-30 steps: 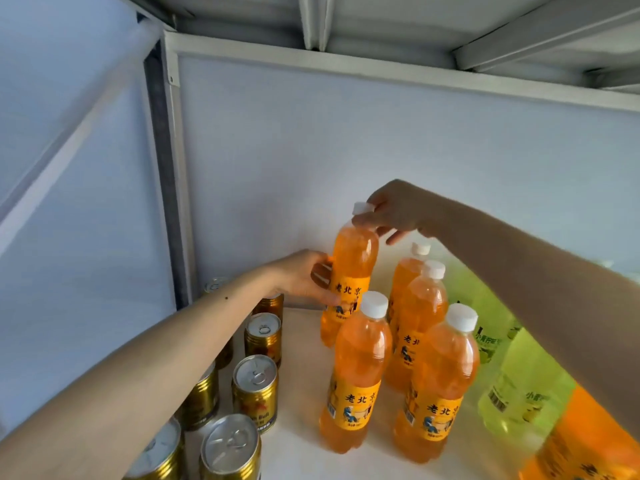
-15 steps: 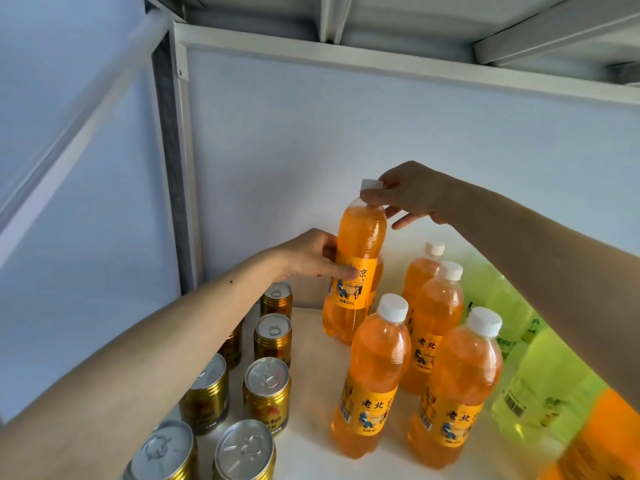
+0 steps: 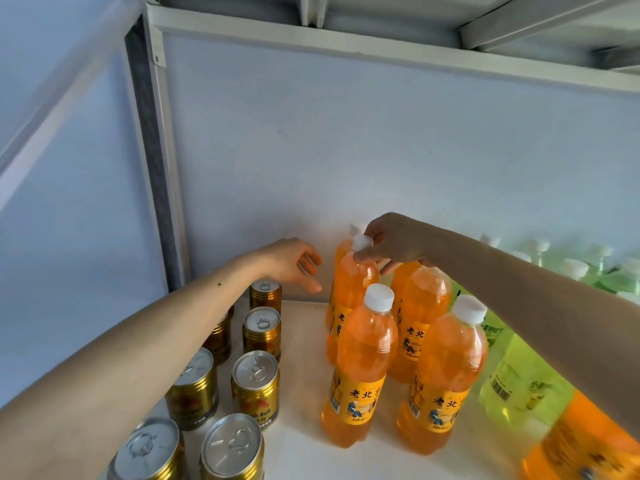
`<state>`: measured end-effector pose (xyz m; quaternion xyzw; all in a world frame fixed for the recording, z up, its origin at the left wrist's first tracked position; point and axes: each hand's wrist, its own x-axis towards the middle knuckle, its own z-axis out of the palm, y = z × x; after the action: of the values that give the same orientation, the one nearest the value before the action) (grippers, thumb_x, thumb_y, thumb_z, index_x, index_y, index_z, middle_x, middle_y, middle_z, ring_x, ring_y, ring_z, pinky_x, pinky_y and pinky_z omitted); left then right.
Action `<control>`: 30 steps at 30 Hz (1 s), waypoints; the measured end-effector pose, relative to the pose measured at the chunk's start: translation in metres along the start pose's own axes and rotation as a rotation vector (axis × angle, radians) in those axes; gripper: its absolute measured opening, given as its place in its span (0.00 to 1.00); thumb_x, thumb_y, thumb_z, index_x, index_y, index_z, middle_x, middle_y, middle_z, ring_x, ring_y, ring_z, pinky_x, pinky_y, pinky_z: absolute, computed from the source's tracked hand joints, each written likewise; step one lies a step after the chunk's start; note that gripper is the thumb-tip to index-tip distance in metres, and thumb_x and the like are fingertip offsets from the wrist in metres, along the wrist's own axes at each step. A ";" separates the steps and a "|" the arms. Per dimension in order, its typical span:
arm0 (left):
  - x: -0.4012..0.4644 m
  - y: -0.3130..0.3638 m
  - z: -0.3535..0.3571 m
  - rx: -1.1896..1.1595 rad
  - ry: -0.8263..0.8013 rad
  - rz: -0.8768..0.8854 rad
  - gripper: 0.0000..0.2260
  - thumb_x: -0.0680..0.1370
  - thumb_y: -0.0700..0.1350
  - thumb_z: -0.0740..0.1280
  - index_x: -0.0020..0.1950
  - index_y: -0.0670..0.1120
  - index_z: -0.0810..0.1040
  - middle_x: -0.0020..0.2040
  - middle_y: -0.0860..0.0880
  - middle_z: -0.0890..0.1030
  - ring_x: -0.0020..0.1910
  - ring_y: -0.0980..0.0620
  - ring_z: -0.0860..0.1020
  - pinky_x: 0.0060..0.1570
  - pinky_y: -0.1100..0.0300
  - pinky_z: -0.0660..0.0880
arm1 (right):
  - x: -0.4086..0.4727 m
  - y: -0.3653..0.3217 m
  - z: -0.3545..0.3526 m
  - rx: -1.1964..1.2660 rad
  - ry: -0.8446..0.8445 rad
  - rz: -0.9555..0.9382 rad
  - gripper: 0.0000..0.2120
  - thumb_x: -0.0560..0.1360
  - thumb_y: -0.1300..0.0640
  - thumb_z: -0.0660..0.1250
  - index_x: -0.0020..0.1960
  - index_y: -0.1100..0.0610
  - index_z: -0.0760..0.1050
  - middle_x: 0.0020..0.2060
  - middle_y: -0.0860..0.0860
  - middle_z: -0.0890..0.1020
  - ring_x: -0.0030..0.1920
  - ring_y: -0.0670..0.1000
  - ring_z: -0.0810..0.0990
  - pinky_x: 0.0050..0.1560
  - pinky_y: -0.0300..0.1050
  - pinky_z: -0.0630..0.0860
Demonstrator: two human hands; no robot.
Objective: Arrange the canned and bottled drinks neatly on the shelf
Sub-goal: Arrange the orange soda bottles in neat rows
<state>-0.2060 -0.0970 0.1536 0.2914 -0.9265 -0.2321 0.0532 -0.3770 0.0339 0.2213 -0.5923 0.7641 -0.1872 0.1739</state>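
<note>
White shelf (image 3: 301, 445) is filling up: gold cans (image 3: 255, 386) are standing in two rows, orange bottles (image 3: 360, 372) beside them. Farther back, right hand (image 3: 391, 242) is pinching the back bottle (image 3: 349, 289) by its cap; left hand (image 3: 289, 263) is hovering open. Green bottles (image 3: 519, 379) are still looking messy.

Left hand (image 3: 292, 263) open, fingers spread — right hand (image 3: 391, 242) pinched, fingers closed, both arms outstretched.

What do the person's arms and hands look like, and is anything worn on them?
Both forearms are bare, with no sleeves in view. The left hand and the right hand wear no gloves, and no rings, watch or bracelet can be seen. The left forearm has a small dark mole.
</note>
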 end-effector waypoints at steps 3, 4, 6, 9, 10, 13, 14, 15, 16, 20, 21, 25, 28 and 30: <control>0.002 -0.001 0.002 0.026 -0.013 -0.007 0.28 0.71 0.54 0.74 0.68 0.48 0.72 0.63 0.51 0.79 0.58 0.53 0.78 0.60 0.56 0.75 | -0.001 0.003 0.003 -0.009 -0.018 -0.011 0.19 0.73 0.54 0.73 0.60 0.62 0.77 0.54 0.55 0.82 0.48 0.55 0.84 0.47 0.48 0.83; 0.002 0.000 0.003 0.030 -0.018 -0.009 0.28 0.71 0.54 0.74 0.68 0.48 0.72 0.63 0.51 0.79 0.58 0.53 0.78 0.60 0.55 0.75 | -0.002 0.004 0.004 -0.005 -0.019 -0.013 0.19 0.73 0.54 0.73 0.60 0.62 0.77 0.54 0.55 0.82 0.48 0.55 0.84 0.48 0.48 0.83; 0.003 0.001 0.003 0.034 -0.021 -0.005 0.27 0.72 0.54 0.74 0.68 0.48 0.72 0.63 0.51 0.79 0.59 0.53 0.78 0.60 0.56 0.75 | -0.002 0.006 0.003 0.003 -0.019 -0.009 0.20 0.72 0.54 0.74 0.61 0.62 0.77 0.54 0.55 0.83 0.48 0.54 0.84 0.47 0.48 0.83; 0.004 0.002 0.002 0.039 -0.012 -0.005 0.27 0.72 0.54 0.74 0.68 0.48 0.72 0.63 0.50 0.79 0.59 0.52 0.78 0.60 0.55 0.75 | -0.002 0.008 0.001 -0.001 -0.029 -0.002 0.21 0.72 0.52 0.74 0.61 0.60 0.77 0.53 0.53 0.83 0.47 0.52 0.84 0.44 0.43 0.83; 0.004 0.002 0.002 0.037 -0.005 -0.007 0.27 0.72 0.54 0.74 0.68 0.48 0.72 0.63 0.50 0.79 0.59 0.52 0.78 0.60 0.55 0.75 | -0.002 0.008 0.001 -0.001 -0.034 -0.002 0.21 0.72 0.52 0.74 0.61 0.60 0.77 0.53 0.53 0.83 0.47 0.51 0.83 0.44 0.42 0.83; 0.005 0.003 -0.001 0.043 0.016 -0.009 0.27 0.72 0.54 0.74 0.68 0.48 0.72 0.63 0.51 0.79 0.58 0.52 0.78 0.60 0.55 0.75 | -0.001 0.009 -0.005 0.018 -0.074 -0.002 0.21 0.72 0.49 0.73 0.60 0.59 0.79 0.52 0.51 0.84 0.48 0.49 0.83 0.48 0.44 0.83; 0.006 0.003 -0.002 0.043 0.019 -0.009 0.27 0.72 0.54 0.74 0.68 0.48 0.72 0.63 0.51 0.79 0.59 0.52 0.78 0.60 0.55 0.75 | 0.000 0.008 -0.008 0.044 -0.083 0.000 0.21 0.72 0.47 0.73 0.58 0.59 0.80 0.51 0.51 0.84 0.49 0.49 0.84 0.49 0.45 0.83; 0.006 0.004 -0.002 0.041 0.022 -0.008 0.27 0.72 0.54 0.74 0.68 0.48 0.72 0.63 0.51 0.79 0.59 0.52 0.78 0.60 0.56 0.75 | 0.001 0.008 -0.013 0.083 -0.071 0.005 0.21 0.72 0.45 0.72 0.57 0.59 0.80 0.50 0.50 0.85 0.49 0.49 0.84 0.50 0.46 0.82; 0.007 0.003 -0.003 0.035 0.027 -0.009 0.27 0.72 0.54 0.74 0.68 0.48 0.72 0.63 0.51 0.79 0.59 0.52 0.78 0.60 0.56 0.75 | 0.003 0.006 -0.017 0.131 -0.032 0.011 0.21 0.72 0.43 0.71 0.54 0.60 0.81 0.49 0.51 0.85 0.50 0.49 0.84 0.51 0.46 0.82; 0.010 0.002 -0.004 -0.006 0.043 -0.013 0.27 0.72 0.53 0.74 0.68 0.48 0.73 0.62 0.50 0.80 0.58 0.52 0.78 0.60 0.56 0.75 | 0.025 0.004 -0.021 0.276 0.272 0.058 0.24 0.69 0.42 0.74 0.54 0.60 0.79 0.49 0.55 0.83 0.47 0.52 0.84 0.52 0.50 0.82; 0.011 0.002 -0.004 -0.013 0.051 -0.010 0.26 0.72 0.53 0.74 0.67 0.48 0.73 0.62 0.50 0.80 0.58 0.52 0.79 0.59 0.56 0.75 | 0.031 0.003 -0.019 0.277 0.325 0.084 0.27 0.67 0.41 0.75 0.56 0.59 0.78 0.50 0.55 0.82 0.47 0.53 0.84 0.52 0.52 0.82; 0.013 0.001 -0.003 -0.032 0.062 -0.001 0.26 0.72 0.53 0.74 0.67 0.47 0.73 0.62 0.50 0.80 0.57 0.52 0.79 0.59 0.56 0.75 | 0.048 -0.002 -0.005 0.142 0.245 0.207 0.34 0.66 0.40 0.76 0.61 0.64 0.76 0.55 0.59 0.81 0.54 0.57 0.82 0.57 0.53 0.79; 0.015 0.001 -0.001 -0.039 0.062 -0.001 0.27 0.71 0.53 0.74 0.68 0.47 0.73 0.62 0.50 0.80 0.58 0.52 0.79 0.60 0.56 0.75 | 0.052 -0.006 0.004 0.117 0.158 0.265 0.31 0.68 0.44 0.76 0.60 0.64 0.75 0.54 0.58 0.82 0.50 0.57 0.83 0.51 0.46 0.81; 0.017 0.000 0.001 -0.037 0.062 -0.001 0.27 0.72 0.53 0.74 0.68 0.47 0.73 0.62 0.50 0.79 0.58 0.52 0.78 0.60 0.56 0.75 | 0.054 -0.008 0.006 0.068 0.173 0.270 0.27 0.68 0.47 0.76 0.59 0.64 0.76 0.50 0.58 0.82 0.45 0.56 0.84 0.42 0.43 0.81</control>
<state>-0.2201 -0.1063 0.1525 0.2978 -0.9198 -0.2403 0.0873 -0.3806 -0.0210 0.2173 -0.4597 0.8421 -0.2384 0.1510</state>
